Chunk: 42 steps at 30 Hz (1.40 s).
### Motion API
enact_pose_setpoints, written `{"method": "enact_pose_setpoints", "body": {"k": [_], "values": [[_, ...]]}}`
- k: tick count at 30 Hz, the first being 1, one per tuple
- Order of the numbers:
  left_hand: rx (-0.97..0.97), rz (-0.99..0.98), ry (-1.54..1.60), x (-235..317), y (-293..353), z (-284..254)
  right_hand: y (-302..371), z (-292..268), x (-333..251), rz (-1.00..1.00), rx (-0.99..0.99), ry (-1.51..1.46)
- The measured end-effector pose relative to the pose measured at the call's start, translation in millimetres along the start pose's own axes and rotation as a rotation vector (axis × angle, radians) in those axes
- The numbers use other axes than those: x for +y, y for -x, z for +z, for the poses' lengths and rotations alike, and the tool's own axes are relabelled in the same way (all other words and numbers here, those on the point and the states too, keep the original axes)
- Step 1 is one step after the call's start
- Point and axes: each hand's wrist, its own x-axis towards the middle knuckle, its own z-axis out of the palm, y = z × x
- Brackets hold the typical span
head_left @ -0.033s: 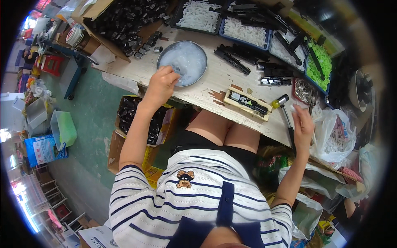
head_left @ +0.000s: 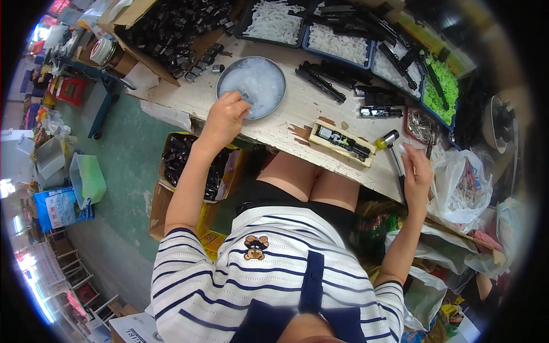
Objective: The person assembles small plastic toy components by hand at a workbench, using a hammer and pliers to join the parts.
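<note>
My left hand (head_left: 227, 116) is over the near left rim of a round metal bowl (head_left: 283, 90) holding a whitish, grease-like substance (head_left: 254, 80). Its fingers are pressed together, and whatever is between them is hidden. To the right, my right hand (head_left: 419, 173) hovers by the table's front edge with curled fingers; a small white spot shows at the fingertips, too small to name. Beside it lies a hammer (head_left: 394, 157) with a yellow and dark head. Between the hands, a pale block-like holder (head_left: 315, 137) cradles a black mechanical assembly (head_left: 343, 142).
Black elongated parts (head_left: 320, 83) lie behind the holder. Trays of white pieces (head_left: 337, 44) and green pieces (head_left: 441, 86) line the back. An open carton (head_left: 163, 68) of small black parts stands at left. A red tray (head_left: 420, 126) holds small metal pieces, near a plastic bag (head_left: 466, 186).
</note>
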Motion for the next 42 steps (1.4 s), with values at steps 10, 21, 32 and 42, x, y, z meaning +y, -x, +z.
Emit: {"method": "enact_pose_setpoints", "body": {"k": [10,21,32,42], "values": [[0.008,0.000,-0.001,-3,0,4,-2,15,-15,-0.006,-0.023,-0.095],[0.144,-0.277,0.548,32,-10,-5,-14,41,-58,0.060,0.002,-0.338],[0.015,-0.103,1.002,94,-39,50,-38,53,-78,-0.048,-0.032,-0.494],[-0.032,-0.030,0.983,101,-43,59,-32,47,-65,0.044,-0.082,-0.565]]}}
